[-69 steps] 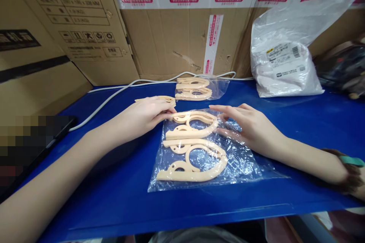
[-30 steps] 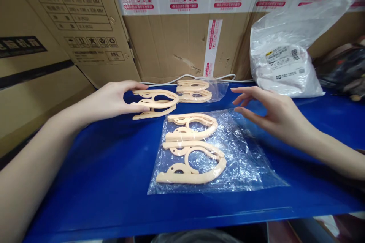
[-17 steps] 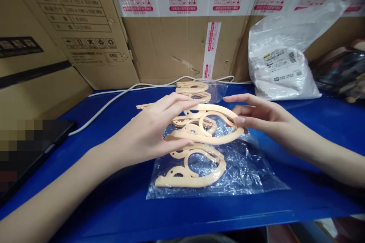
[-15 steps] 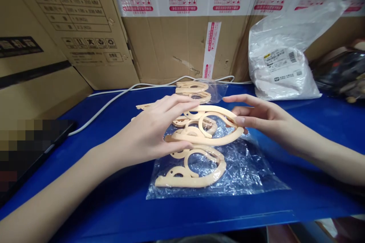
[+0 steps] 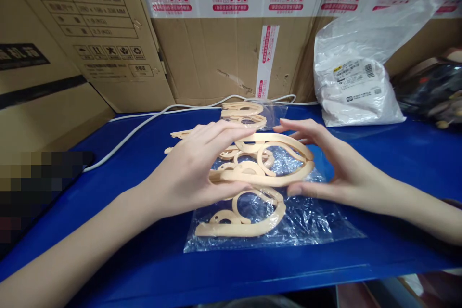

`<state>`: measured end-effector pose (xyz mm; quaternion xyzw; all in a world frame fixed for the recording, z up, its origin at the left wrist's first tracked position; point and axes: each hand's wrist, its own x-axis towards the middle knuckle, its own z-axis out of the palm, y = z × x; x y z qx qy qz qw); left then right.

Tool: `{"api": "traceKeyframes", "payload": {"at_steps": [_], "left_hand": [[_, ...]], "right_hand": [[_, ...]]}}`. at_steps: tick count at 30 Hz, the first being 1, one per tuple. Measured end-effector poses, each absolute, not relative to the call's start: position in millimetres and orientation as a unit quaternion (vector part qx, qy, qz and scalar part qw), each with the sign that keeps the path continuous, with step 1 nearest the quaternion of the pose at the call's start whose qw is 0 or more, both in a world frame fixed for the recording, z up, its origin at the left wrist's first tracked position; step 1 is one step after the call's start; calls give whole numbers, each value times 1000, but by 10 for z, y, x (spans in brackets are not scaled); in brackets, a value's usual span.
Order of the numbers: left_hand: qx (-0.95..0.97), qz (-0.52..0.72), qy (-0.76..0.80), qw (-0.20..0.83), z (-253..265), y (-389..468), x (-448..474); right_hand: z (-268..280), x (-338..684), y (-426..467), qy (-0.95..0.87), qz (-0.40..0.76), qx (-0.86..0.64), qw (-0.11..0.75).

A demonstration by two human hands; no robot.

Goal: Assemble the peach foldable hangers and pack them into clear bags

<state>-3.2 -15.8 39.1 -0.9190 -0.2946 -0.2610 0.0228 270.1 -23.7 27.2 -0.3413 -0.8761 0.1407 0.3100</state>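
Note:
My left hand [image 5: 197, 166] is closed around the left part of a beige folding hanger [image 5: 276, 180], fingers along its far arm and thumb along its near arm. The hanger is folded into a loop whose rounded end points right. About that end, my right hand [image 5: 325, 159] is spread, thumb at the near side and fingers beyond the far side; whether it touches the hanger I cannot tell. Beneath lies a clear plastic bag [image 5: 321, 221] with similar folded hangers [image 5: 245, 231] on or in it. More beige hangers [image 5: 242, 109] lie behind my left hand.
Cardboard boxes [image 5: 216, 57] stand along the back and left of the blue table [image 5: 151, 264]. A white cable [image 5: 135, 135] runs across the rear. At the back right is a white plastic package [image 5: 357, 91]. A dark flat object [image 5: 77, 168], partly blurred out, lies left.
My right hand has gone from pinching the hanger's rounded end to spreading around it, thumb now lower. The hanger has shifted slightly right. My left hand keeps its grip.

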Motion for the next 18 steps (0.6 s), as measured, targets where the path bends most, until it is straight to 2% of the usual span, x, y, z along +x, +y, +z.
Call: {"api": "traceKeyframes", "payload": {"at_steps": [3, 6, 9, 12, 15, 18], "left_hand": [[-917, -278, -286, 23, 359, -229, 57], [-921, -259, -291, -4, 367, -287, 87], [-934, -151, -317, -63, 431, -287, -33], [-936, -31, -336, -98, 497, -206, -272], [-929, 26, -347, -127, 514, -96, -476], [-913, 62, -368, -165, 519, -36, -544]], "right_hand": [[275, 2641, -320, -912, -7, -310, 268], [304, 2619, -366, -918, -54, -305, 247], [387, 2725, -343, -920, 4, -319, 230], [494, 3010, -239, -900, 115, -361, 216], [546, 3397, -86, -853, 226, -421, 210], [517, 3680, 24, -833, 297, -436, 166]]}}
